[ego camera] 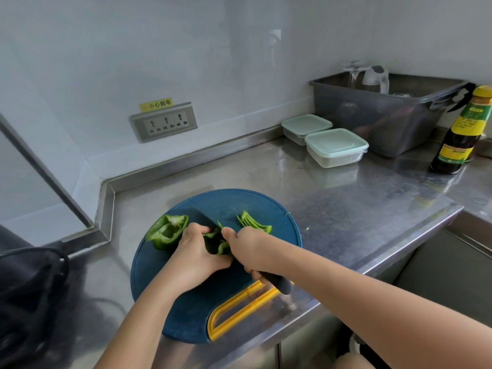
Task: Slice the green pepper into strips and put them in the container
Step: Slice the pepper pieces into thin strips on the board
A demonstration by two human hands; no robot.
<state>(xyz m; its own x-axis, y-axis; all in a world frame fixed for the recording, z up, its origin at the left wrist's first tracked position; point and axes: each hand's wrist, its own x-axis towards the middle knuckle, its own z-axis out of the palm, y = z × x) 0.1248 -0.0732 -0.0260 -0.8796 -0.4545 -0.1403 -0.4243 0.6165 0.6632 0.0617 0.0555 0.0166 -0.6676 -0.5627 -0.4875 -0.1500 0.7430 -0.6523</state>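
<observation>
Behind the board, 2 lidded containers [336, 147], contents unclear.

On my steel counter [346, 209] a dark sauce bottle [463, 131] stands beside a grey tub [378, 121] holding a glass [354, 73]. A wall socket [163, 121] sits under a yellow label [156, 104].

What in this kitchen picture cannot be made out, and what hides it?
Head view only:
- Knife blade edge: the hands cover it at the pepper piece.
- Grey tub contents: walls and blur hide them.
- Two lidded containers: whether anything is inside, unclear.
- Bottle label: too small to read.
- Dark object at left: cut off by the edge.
</observation>
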